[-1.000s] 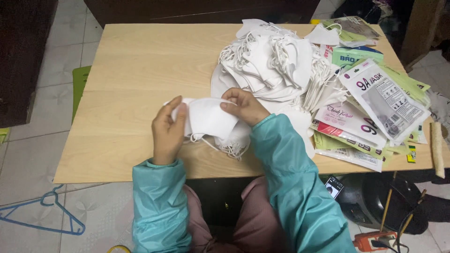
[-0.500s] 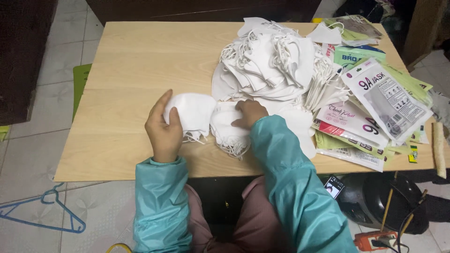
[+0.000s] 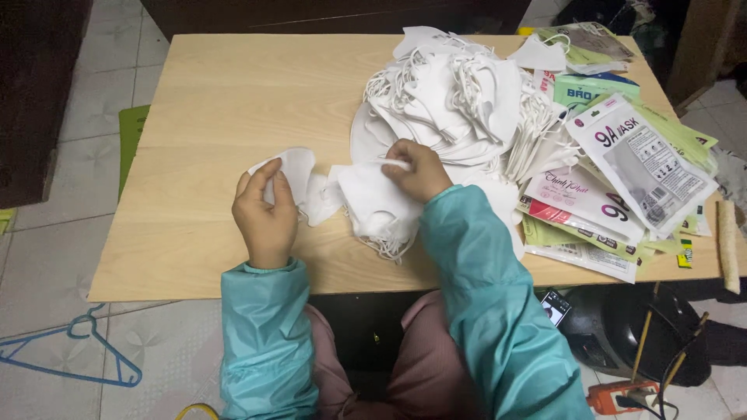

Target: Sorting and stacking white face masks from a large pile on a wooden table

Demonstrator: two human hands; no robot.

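Observation:
My left hand [image 3: 264, 214] pinches a folded white face mask [image 3: 296, 169] flat against the light wooden table [image 3: 226, 101]. Just to its right, my right hand [image 3: 416, 169] grips the top edge of another white mask [image 3: 372, 206] that lies on a small stack of masks near the table's front edge. Behind my right hand rises a large loose heap of white masks [image 3: 451, 97] with tangled ear loops. Both arms wear teal sleeves.
Several printed plastic mask packages [image 3: 622, 171] are spread over the table's right side. A blue clothes hanger [image 3: 70, 354] lies on the tiled floor at lower left. A dark helmet-like object [image 3: 622, 327] and an orange item sit on the floor at lower right.
My hands have drawn apart: the left carried one mask left and laid it down, while the right moved right onto the mask stack.

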